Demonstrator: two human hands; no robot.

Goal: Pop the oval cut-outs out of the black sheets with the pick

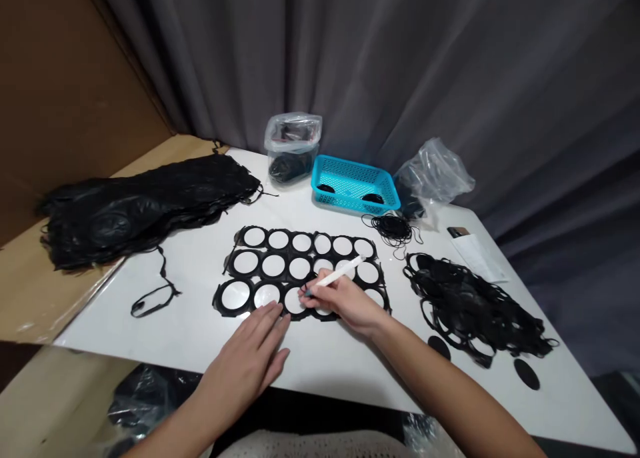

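A black sheet [254, 280] with rows of round holes lies flat on the white table, whose surface shows through the holes. My right hand [343, 298] grips a white pen-like tool [341, 271], its dark tip down at a hole in the front row. Flat on the sheet's front edge, left of the tool, rests my left hand [254, 347], fingers stretched out and holding nothing. Whether the right fingers also pinch a bit of black material is too small to tell.
A thick black stack [150, 208] lies at the left. Behind are a clear tub [293, 151], a blue basket [355, 181] and a plastic bag [435, 175]. Black cord [393, 229], tangled black sheets [475, 305] and black discs [527, 374] lie at the right.
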